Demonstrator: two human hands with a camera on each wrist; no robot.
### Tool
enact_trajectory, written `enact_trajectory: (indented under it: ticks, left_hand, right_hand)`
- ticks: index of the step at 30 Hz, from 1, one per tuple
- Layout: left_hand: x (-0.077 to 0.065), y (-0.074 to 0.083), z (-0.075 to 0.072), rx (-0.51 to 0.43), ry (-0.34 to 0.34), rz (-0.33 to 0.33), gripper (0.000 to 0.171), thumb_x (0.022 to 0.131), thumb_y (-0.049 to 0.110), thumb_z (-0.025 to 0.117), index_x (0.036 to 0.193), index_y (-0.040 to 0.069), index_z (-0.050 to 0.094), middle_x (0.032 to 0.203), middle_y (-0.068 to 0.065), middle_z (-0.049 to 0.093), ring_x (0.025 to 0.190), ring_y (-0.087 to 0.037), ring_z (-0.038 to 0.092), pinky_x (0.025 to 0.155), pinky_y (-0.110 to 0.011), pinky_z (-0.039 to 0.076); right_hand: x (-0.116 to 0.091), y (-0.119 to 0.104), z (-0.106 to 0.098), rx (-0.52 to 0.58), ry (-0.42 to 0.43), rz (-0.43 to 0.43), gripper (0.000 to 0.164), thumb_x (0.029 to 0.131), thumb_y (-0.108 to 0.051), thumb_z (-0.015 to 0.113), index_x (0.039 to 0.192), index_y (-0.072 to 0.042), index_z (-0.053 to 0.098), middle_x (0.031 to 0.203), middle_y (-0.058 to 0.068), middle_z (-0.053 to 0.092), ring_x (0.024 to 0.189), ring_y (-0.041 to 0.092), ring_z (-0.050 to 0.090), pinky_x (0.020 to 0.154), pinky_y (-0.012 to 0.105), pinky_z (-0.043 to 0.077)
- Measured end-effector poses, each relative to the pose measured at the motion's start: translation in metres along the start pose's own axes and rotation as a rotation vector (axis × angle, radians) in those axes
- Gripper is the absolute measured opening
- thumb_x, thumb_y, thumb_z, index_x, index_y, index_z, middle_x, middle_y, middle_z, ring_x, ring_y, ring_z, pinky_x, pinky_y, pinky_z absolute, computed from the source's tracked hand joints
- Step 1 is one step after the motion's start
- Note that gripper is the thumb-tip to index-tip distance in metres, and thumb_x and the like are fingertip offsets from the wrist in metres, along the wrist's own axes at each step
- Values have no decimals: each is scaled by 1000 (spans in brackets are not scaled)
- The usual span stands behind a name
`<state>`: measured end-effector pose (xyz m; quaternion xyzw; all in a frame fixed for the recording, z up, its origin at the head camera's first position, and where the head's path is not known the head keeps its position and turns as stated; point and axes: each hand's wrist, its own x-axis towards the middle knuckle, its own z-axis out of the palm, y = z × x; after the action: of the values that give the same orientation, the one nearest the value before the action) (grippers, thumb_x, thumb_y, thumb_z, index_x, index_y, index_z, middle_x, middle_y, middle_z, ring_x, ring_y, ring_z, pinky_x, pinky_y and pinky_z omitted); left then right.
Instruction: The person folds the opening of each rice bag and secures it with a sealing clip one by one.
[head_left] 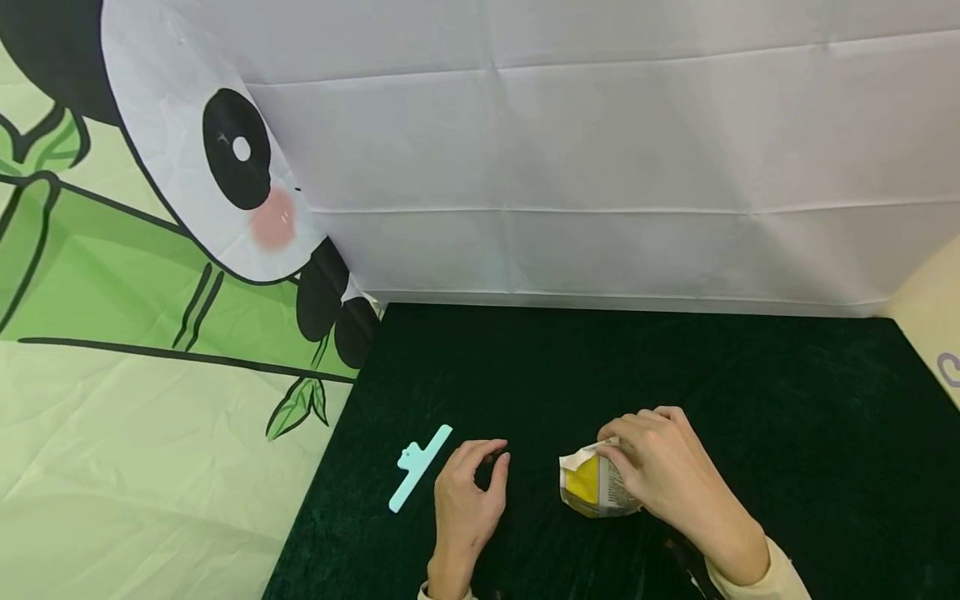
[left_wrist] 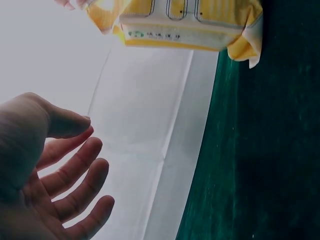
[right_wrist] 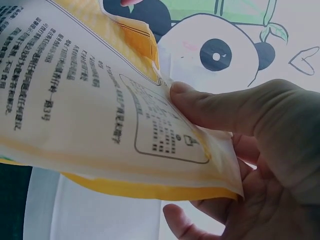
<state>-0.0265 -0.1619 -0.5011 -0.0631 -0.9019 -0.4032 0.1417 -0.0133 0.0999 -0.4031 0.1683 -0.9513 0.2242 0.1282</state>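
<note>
A yellow and white packaging bag (head_left: 582,483) with printed text stands on the dark green cloth, right of centre. My right hand (head_left: 667,471) pinches its top edge. In the right wrist view, the thumb presses on the printed face of the bag (right_wrist: 95,95), with fingers behind it. To the left of the bag, my left hand (head_left: 469,500) hovers with loosely curved fingers and holds nothing. The left wrist view shows a gap between that hand (left_wrist: 60,165) and the bag (left_wrist: 180,32). A light blue bag clip (head_left: 418,471) lies just left of my left hand.
Dark green cloth (head_left: 525,367) covers the table. A white sheet (head_left: 600,150) hangs behind its far edge. On the left, a light green backdrop (head_left: 135,467) carries a panda and bamboo drawing. Part of a dark object (head_left: 692,560) shows by my right wrist.
</note>
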Motion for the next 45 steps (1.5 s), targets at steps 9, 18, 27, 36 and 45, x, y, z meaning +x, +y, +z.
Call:
enact_trajectory:
  ticks: [9, 18, 27, 36, 45]
  left_hand:
    - [1, -8, -6, 21, 22, -47, 13, 100, 24, 77, 113, 25, 78, 109, 9, 75, 96, -13, 71, 85, -45, 61]
    - [5, -18, -12, 61, 62, -52, 14, 98, 24, 78, 112, 23, 79, 108, 9, 76, 95, -9, 70, 84, -40, 59]
    - [5, -26, -20, 102, 80, -78, 15, 98, 23, 78, 112, 23, 79, 107, 8, 77, 96, -10, 70, 85, -38, 58]
    - [8, -43, -33, 157, 111, -160, 17, 99, 25, 77, 115, 19, 79, 110, 0, 77, 102, -21, 70, 87, -44, 56]
    - [9, -53, -43, 191, 134, -238, 19, 98, 25, 77, 115, 16, 80, 121, -5, 73, 110, -27, 62, 90, -47, 51]
  right_hand:
    - [0, 0, 0, -1, -10, 8, 13, 87, -18, 89, 93, -23, 79, 91, -9, 79, 81, 9, 68, 95, 54, 53]
    - [0, 0, 0, 0, -7, -1, 13, 88, -18, 89, 93, -23, 79, 93, -8, 79, 85, 11, 70, 96, 55, 53]
    - [0, -1, 0, -11, -1, 6, 13, 87, -18, 89, 94, -22, 79, 94, -6, 79, 87, 13, 71, 96, 55, 52]
    - [0, -2, -1, -7, -19, 24, 12, 89, -19, 88, 95, -23, 79, 96, -7, 79, 90, 15, 71, 98, 56, 51]
    - [-1, -2, 0, -2, -3, 25, 13, 88, -18, 89, 94, -22, 79, 94, -7, 79, 89, 14, 71, 98, 56, 50]
